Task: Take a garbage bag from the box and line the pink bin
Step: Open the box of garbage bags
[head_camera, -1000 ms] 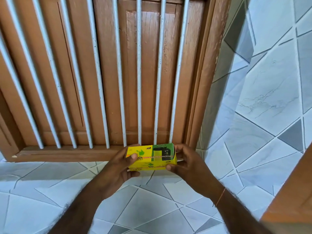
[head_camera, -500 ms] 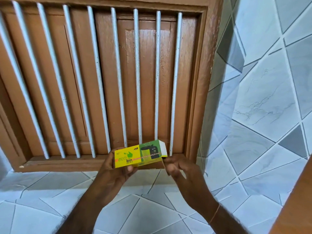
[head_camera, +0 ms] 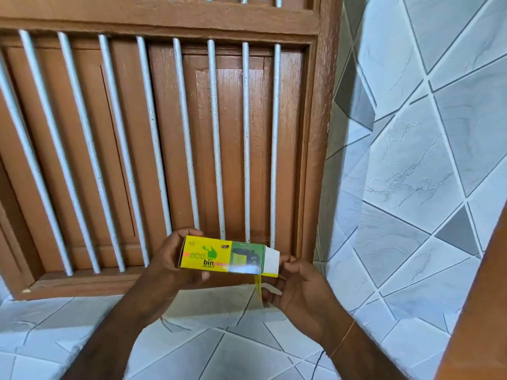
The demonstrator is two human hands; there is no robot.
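Observation:
A yellow and green garbage bag box (head_camera: 219,256) lies lengthwise in front of me, printed "eco bin". My left hand (head_camera: 170,267) wraps around its left end from behind and below. My right hand (head_camera: 297,289) is at the box's right end, fingers pinched on the yellow end flap (head_camera: 258,287), which hangs open downward. A white inner flap shows at that end. No bag is visible, and the pink bin is out of view.
A brown wooden shuttered window (head_camera: 219,138) with white vertical bars (head_camera: 245,144) fills the wall ahead, its sill just behind the box. Grey and white tiles (head_camera: 411,174) cover the wall to the right and below. A brown wooden edge (head_camera: 482,311) stands at the far right.
The box's right end flap has come open and now hangs down in my right hand. The box has tilted and my view has lifted slightly.

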